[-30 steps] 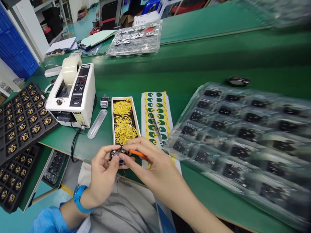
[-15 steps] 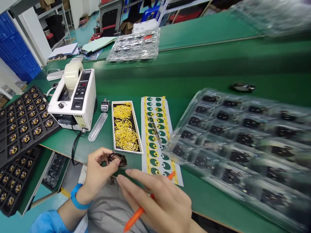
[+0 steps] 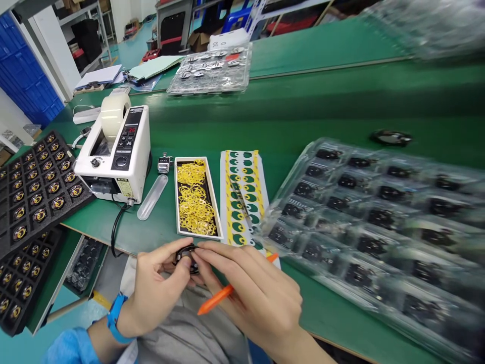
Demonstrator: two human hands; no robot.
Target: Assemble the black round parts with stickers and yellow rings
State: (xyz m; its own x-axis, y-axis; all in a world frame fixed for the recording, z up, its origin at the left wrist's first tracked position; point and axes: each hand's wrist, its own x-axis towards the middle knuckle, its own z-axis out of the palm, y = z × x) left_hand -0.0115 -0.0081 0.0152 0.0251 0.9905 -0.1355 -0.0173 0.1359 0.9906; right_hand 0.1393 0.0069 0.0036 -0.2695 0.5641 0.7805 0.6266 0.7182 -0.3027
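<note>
Since half a second ago, the right hand (image 3: 255,290) has moved from open space beside the dark round part (image 3: 185,252) up against it, and the left hand (image 3: 157,285) has shifted only slightly.

From the head view, the left hand pinches the part between thumb and forefinger, with the gap between those fingers nearly closed. It is held up just in front of the near end of a white box (image 3: 214,199) of yellow rings (image 3: 197,210). The right hand's fingers are bunched together at the part's right side; how firmly they press cannot be told. An orange tool (image 3: 215,299) is tucked in the right hand, its pointed end slanting down and leftward.

Beside the box, a thin dark tool (image 3: 242,203) lies across a green-and-yellow sticker sheet (image 3: 224,202). A clear tray (image 3: 293,177) of dark parts, partly blurred, stands on the right of the green surface (image 3: 303,116). On the other side of the box are a small metal counter (image 3: 164,164), a clear plastic strip (image 3: 153,197) and a white tape dispenser (image 3: 138,151).
</note>
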